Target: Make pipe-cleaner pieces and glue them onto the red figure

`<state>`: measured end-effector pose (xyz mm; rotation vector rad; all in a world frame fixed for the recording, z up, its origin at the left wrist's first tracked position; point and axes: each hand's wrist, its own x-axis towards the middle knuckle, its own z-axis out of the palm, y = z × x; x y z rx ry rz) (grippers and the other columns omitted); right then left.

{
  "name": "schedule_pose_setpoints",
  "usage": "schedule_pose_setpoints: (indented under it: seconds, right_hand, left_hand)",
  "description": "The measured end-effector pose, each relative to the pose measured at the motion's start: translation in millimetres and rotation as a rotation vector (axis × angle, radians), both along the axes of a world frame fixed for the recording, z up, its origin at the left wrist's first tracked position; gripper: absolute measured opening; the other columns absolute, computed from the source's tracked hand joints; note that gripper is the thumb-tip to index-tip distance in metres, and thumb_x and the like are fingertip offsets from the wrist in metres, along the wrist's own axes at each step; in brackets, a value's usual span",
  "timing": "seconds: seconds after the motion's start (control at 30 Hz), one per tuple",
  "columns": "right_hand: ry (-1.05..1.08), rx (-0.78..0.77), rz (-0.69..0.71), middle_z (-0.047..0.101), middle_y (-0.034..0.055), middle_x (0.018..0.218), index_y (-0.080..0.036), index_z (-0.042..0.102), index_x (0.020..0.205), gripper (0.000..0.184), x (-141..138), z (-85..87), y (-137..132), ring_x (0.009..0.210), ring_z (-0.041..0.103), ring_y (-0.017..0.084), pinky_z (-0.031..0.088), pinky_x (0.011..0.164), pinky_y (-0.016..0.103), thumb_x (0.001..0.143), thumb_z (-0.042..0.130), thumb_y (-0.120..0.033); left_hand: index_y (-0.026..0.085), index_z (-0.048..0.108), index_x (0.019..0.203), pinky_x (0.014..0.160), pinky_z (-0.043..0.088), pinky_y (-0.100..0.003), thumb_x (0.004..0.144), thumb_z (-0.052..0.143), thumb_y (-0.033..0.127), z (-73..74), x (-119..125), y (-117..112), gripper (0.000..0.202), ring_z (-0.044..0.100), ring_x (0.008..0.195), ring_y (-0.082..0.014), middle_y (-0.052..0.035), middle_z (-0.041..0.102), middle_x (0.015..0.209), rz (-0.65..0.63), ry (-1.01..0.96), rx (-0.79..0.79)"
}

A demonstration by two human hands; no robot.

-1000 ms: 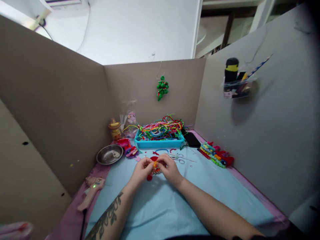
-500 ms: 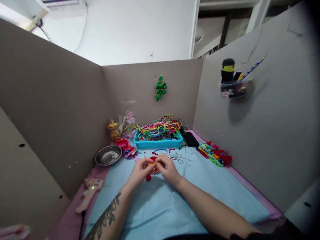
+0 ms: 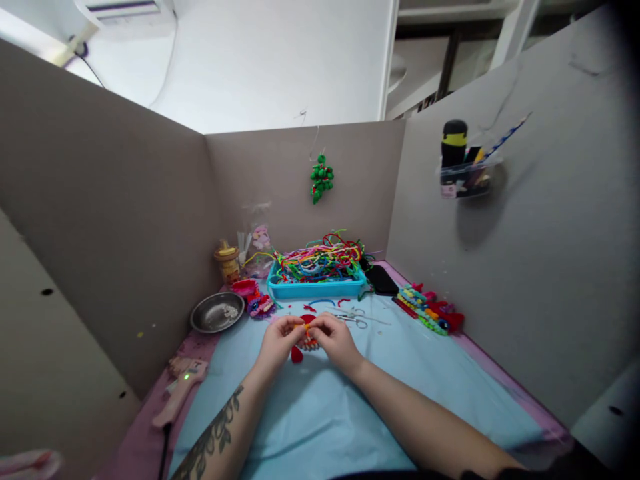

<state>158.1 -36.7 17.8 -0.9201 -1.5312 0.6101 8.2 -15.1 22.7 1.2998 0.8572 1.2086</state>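
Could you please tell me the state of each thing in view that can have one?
Craft piece, held, partly hidden
Left hand, closed on the craft piece
Right hand, closed on the craft piece
Glue gun, lying down, green light lit
Metal bowl, holding small white pieces
Blue tray, heaped with colourful strands
Black phone, lying flat
Scissors, lying flat, opening unclear
Green ornament, hanging

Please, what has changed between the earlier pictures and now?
Very little. The left hand and right hand still pinch the orange piece, at almost the same spot; nothing was let go. The red piece below them shows slightly more. The blue tray, metal bowl and glue gun stayed put; the whole view shifted slightly with the camera.
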Motion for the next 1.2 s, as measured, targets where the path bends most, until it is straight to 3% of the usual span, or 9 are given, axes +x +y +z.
schedule_pose_setpoints:
  seconds: [0.27, 0.5, 0.8, 1.2]
  right_hand:
    - [-0.053, 0.101, -0.123, 0.055, 0.0014, 0.067, -0.018, 0.062, 0.068, 0.010, -2.4, -2.4, -1.2, 0.064, 0.053, 0.015, 0.041, 0.060, 0.026, 0.076, 0.056, -0.016]
    - [-0.032, 0.091, -0.167, 0.057, 0.0028, 0.072, -0.017, 0.063, 0.074, 0.007, -4.3, -2.5, -1.1, 0.068, 0.055, 0.015, 0.043, 0.061, 0.026, 0.077, 0.056, -0.016]
    - [-0.056, 0.103, -0.125, 0.054, 0.0018, 0.069, -0.018, 0.059, 0.068, 0.010, -3.6, -3.7, -0.5, 0.064, 0.051, 0.014, 0.041, 0.059, 0.025, 0.077, 0.055, -0.017]
    - [-0.061, 0.128, -0.135, 0.055, 0.0026, 0.073, -0.018, 0.059, 0.074, 0.008, -3.8, -3.8, -0.6, 0.068, 0.053, 0.015, 0.042, 0.061, 0.026, 0.079, 0.054, -0.017]
  left_hand:
    - [0.013, 0.060, 0.071, 0.051, 0.041, -0.020, 0.064, 0.072, 0.032, 1.0, 3.4, -2.0, 0.024, 0.053, 0.049, -0.0093, 0.0021, 0.059, 0.053, 0.011, 0.015, 0.031]
    - [0.013, 0.060, 0.070, 0.050, 0.040, -0.019, 0.067, 0.070, 0.031, -3.7, 4.6, 0.2, 0.021, 0.051, 0.048, -0.0084, 0.0033, 0.057, 0.051, 0.001, -0.013, 0.039]
    - [0.013, 0.060, 0.069, 0.052, 0.041, -0.019, 0.065, 0.071, 0.031, 3.4, 4.1, -3.6, 0.021, 0.052, 0.049, -0.0084, 0.0035, 0.057, 0.052, 0.038, 0.018, 0.034]
    - [0.013, 0.061, 0.070, 0.051, 0.042, -0.020, 0.064, 0.072, 0.031, -1.3, 2.6, 0.4, 0.022, 0.053, 0.050, -0.0095, 0.0022, 0.058, 0.054, 0.034, 0.016, 0.036]
